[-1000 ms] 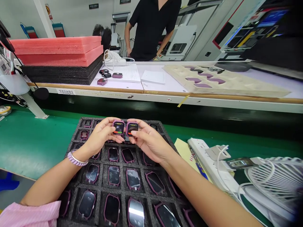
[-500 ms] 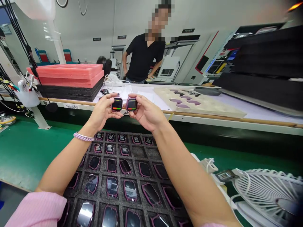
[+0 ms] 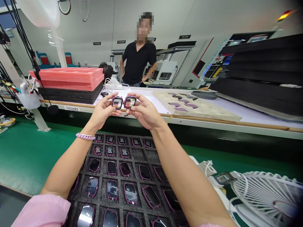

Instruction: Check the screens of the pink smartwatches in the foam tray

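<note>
My left hand (image 3: 103, 110) pinches a small purple-cased watch body (image 3: 117, 102) by its edges, screen lit and facing me. My right hand (image 3: 144, 113) holds a second purple watch body (image 3: 130, 101) right beside it, also lit. Both are raised at arm's length, well above a black foam tray (image 3: 134, 155) whose pockets hold several more purple watch bodies, most with dark screens. Two pockets in the tray's second row are bare.
A person in a black shirt (image 3: 138, 63) stands behind the far white bench (image 3: 236, 117). Pink and black foam sheets (image 3: 68, 80) are stacked at its left. A beige tray (image 3: 196, 107) with purple pieces lies on it. A white fan (image 3: 267, 195) and power strip sit at my right.
My hands rose from just above the tray to arm's length, carrying both watch bodies. The camera tilted up. The screens changed from a red-green bar to a picture.
</note>
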Demonstrator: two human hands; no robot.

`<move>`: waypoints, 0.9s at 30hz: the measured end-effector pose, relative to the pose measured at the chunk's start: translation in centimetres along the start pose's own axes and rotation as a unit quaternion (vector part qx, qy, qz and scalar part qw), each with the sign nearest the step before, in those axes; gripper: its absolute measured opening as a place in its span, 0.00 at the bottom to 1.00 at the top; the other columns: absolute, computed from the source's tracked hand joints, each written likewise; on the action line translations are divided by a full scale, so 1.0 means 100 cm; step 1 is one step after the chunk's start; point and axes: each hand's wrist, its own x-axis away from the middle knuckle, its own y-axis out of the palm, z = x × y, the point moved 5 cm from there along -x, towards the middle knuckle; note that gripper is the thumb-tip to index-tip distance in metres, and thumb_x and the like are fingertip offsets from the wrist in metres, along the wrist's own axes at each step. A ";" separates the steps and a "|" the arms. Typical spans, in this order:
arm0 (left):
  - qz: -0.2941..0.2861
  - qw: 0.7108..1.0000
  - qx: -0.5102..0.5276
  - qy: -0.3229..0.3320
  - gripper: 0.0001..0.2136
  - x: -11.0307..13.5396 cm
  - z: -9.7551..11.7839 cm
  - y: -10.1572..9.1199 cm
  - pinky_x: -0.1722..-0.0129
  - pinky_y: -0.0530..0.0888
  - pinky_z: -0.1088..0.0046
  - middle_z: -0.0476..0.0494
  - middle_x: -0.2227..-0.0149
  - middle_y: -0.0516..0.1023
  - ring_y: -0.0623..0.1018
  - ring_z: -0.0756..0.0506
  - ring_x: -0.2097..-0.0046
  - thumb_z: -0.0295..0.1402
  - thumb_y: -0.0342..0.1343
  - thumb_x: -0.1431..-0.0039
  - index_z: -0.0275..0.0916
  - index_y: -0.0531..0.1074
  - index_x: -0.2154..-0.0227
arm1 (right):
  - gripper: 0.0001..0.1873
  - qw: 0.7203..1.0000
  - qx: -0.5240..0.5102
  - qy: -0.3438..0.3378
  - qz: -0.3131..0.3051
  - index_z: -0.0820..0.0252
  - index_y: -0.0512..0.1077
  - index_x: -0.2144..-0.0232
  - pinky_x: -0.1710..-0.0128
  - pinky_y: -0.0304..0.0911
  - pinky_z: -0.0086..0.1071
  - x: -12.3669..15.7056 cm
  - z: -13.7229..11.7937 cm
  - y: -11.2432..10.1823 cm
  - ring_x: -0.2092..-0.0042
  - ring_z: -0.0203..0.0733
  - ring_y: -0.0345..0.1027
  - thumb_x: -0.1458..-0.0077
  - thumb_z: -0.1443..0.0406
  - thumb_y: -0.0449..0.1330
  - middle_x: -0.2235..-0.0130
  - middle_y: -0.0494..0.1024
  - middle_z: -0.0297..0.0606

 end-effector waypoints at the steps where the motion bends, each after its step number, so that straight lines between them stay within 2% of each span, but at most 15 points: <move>1: 0.002 1.000 -0.006 0.006 0.32 0.000 0.001 0.000 0.62 0.79 0.72 0.47 0.60 0.78 0.81 0.50 0.68 0.25 0.60 0.55 0.40 0.67 0.43 | 0.30 1.000 0.001 -0.001 -0.002 0.54 0.69 0.53 0.64 0.69 0.36 0.001 -0.001 0.000 0.69 0.40 0.69 0.62 0.66 0.69 0.62 0.76 0.32; 6: 0.009 0.999 -0.025 0.028 0.32 0.005 0.006 0.004 0.63 0.79 0.73 0.45 0.56 0.78 0.80 0.50 0.68 0.28 0.67 0.56 0.42 0.69 0.44 | 0.31 1.000 -0.003 -0.014 -0.021 0.54 0.69 0.51 0.63 0.70 0.35 0.009 -0.008 0.003 0.68 0.39 0.71 0.59 0.66 0.71 0.62 0.76 0.32; 14: -0.007 0.998 -0.051 0.038 0.30 0.028 0.008 0.013 0.67 0.77 0.76 0.47 0.60 0.78 0.78 0.52 0.70 0.32 0.70 0.53 0.42 0.70 0.45 | 0.30 0.999 0.024 -0.016 -0.026 0.54 0.69 0.50 0.65 0.68 0.35 0.036 -0.011 0.007 0.67 0.41 0.71 0.55 0.62 0.74 0.61 0.75 0.35; 19: 0.006 0.999 -0.032 -0.007 0.29 0.051 -0.006 0.013 0.69 0.77 0.78 0.47 0.60 0.79 0.78 0.53 0.71 0.32 0.69 0.53 0.40 0.70 0.46 | 0.27 1.000 0.010 0.003 -0.029 0.54 0.69 0.51 0.66 0.67 0.35 0.056 0.004 0.012 0.69 0.40 0.69 0.52 0.61 0.72 0.61 0.75 0.35; 27: 0.028 0.991 -0.009 -0.132 0.29 0.096 -0.043 0.008 0.68 0.79 0.76 0.44 0.57 0.78 0.80 0.52 0.70 0.28 0.66 0.53 0.39 0.67 0.45 | 0.28 0.993 -0.045 0.112 -0.005 0.54 0.69 0.50 0.64 0.67 0.35 0.097 0.054 0.014 0.68 0.40 0.70 0.56 0.65 0.69 0.63 0.75 0.33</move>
